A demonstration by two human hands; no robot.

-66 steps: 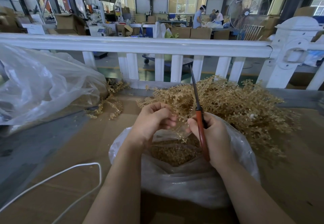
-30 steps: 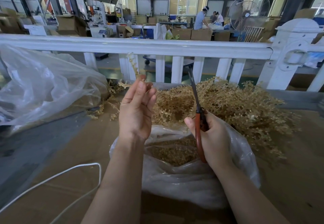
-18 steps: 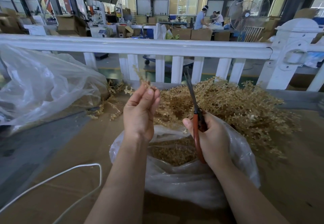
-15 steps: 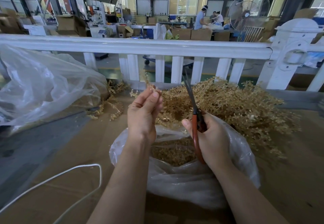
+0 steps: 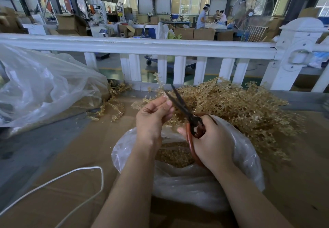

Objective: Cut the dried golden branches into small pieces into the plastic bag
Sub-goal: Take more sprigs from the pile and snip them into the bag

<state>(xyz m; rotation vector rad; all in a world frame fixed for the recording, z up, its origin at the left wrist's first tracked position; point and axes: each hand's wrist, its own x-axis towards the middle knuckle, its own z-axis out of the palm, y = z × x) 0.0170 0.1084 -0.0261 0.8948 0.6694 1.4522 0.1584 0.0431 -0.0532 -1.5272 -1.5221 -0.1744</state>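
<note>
The left hand pinches one golden sprig between fingertips and thumb, raised above the open plastic bag. The right hand grips one pair of red-handled scissors, blades slightly parted around the sprig just beyond the left fingertips. One heap of golden branches lies behind the bag; cut pieces fill it, beneath both hands.

One head-worn wide-angle view, looking forward and down from close above the surface, white railing and workshop beyond.
</note>
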